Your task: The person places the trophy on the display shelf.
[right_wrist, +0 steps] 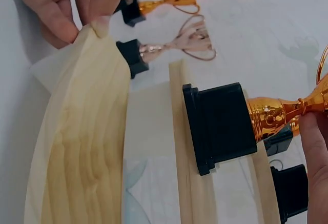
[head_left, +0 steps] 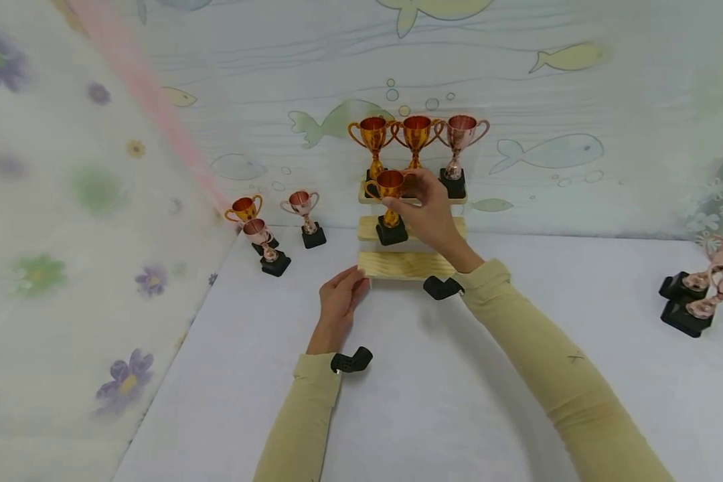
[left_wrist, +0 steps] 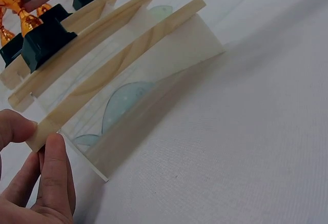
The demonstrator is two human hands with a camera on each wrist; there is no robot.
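My right hand (head_left: 429,209) grips a small gold trophy cup (head_left: 390,182) with a black square base, fingers around the upper part. Its base (right_wrist: 225,124) is at the middle step of a three-tier wooden display stand (head_left: 397,265); whether it touches the wood I cannot tell. With thumb and fingers, my left hand (left_wrist: 48,178) pinches the left end of the lowest wooden step (left_wrist: 118,75). On the top step stand two gold trophies, one at the left (head_left: 373,137) and one in the middle (head_left: 417,134), plus a rose-gold trophy (head_left: 460,137) at the right.
Left of the stand, a gold trophy (head_left: 244,209) and two rose-gold trophies (head_left: 302,207) stand on the white table (head_left: 361,402). More rose-gold trophies (head_left: 701,306) sit at the far right edge. A fish-patterned curtain (head_left: 554,100) hangs behind the stand, a flowered one (head_left: 72,221) at left.
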